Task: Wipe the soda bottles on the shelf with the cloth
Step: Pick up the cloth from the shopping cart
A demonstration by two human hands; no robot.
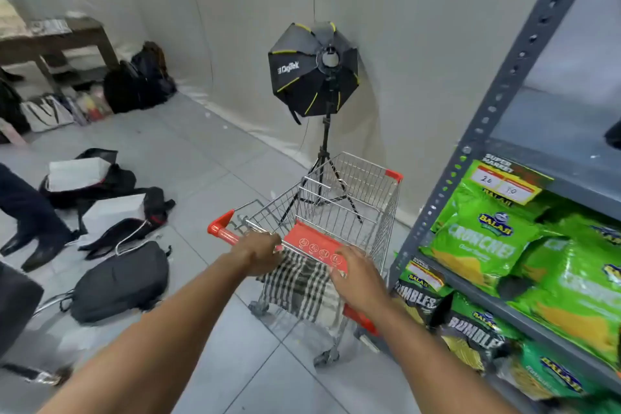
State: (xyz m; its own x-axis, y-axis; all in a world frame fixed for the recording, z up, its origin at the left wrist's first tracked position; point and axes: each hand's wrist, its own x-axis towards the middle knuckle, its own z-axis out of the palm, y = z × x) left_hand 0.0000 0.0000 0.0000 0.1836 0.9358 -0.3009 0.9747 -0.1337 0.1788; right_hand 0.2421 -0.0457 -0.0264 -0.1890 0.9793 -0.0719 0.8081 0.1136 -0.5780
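A checked black-and-white cloth (302,286) hangs over the red handle of a small wire shopping cart (356,198). My left hand (258,250) is closed on the handle bar at the cloth's left top edge. My right hand (356,274) rests with fingers spread on the cloth's right side, by the red child-seat flap (312,242). A grey metal shelf (504,84) stands on the right. No soda bottles are in view.
Green and dark snack bags (484,238) fill the shelf's lower levels. A black softbox light on a tripod (314,69) stands behind the cart against the white wall. Backpacks (121,282) and bags lie on the tiled floor at left, near a person's leg (30,211).
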